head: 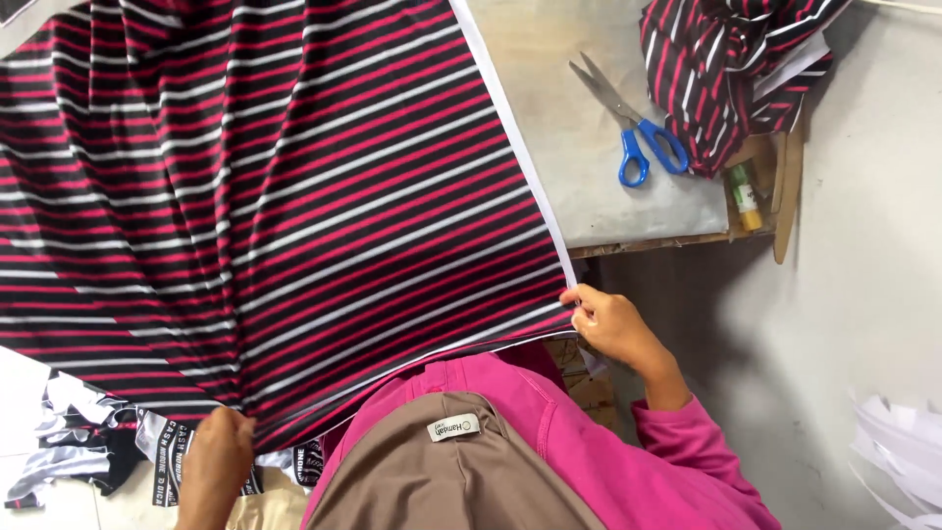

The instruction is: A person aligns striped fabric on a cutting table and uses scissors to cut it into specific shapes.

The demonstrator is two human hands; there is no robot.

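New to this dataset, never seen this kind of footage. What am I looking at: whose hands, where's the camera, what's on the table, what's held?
There is no machine here. One picture, taken by a camera worn on a person's head and looking down, so the pink sleeve and tan cloth at the bottom belong to the wearer.

Both hands grip the near edge of a large striped fabric, black with red and white stripes, spread over a work table. The left hand pinches the lower left of the edge; the right hand holds the corner with its white border.

On the bare part of the table lie blue-handled scissors and another bundle of the same striped fabric. A small glue stick sits at the table's far right edge. Cloth scraps lie on the floor at lower left.
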